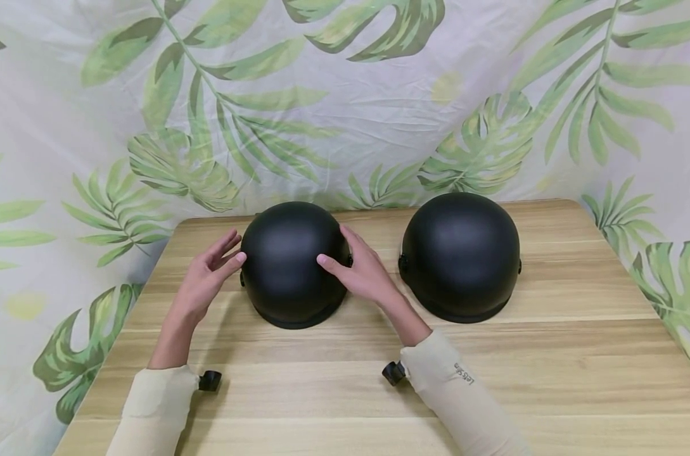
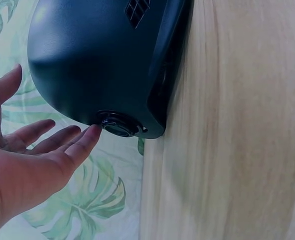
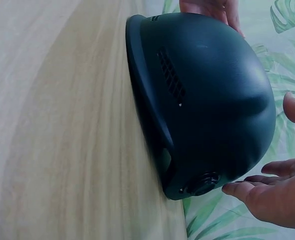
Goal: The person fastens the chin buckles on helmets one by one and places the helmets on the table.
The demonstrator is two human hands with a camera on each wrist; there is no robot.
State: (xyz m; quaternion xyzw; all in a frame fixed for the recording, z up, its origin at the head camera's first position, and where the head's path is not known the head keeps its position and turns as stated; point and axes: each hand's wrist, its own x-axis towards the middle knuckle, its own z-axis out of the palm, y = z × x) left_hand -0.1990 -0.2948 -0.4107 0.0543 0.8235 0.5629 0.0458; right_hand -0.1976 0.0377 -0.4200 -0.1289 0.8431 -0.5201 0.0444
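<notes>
A matte black helmet [image 1: 287,272] rests on the wooden table, dome up, left of centre in the head view. My left hand [image 1: 204,278] is at its left side, fingers extended; in the left wrist view a fingertip lies right at the round side knob [image 2: 118,125]. On the opposite side is my right hand [image 1: 364,269], its thumb overlapping the dome in the head view. From the right wrist, its fingers [image 3: 240,190] appear loosely spread close to the other knob [image 3: 203,184]. A mesh vent [image 3: 171,77] shows above the helmet's rim.
A second black helmet [image 1: 461,253] stands to the right on the same wooden table [image 1: 322,405]. Behind the table's back edge hangs a leaf-patterned cloth [image 1: 379,126]. Small black devices [image 1: 210,380] stick out from both sleeve cuffs.
</notes>
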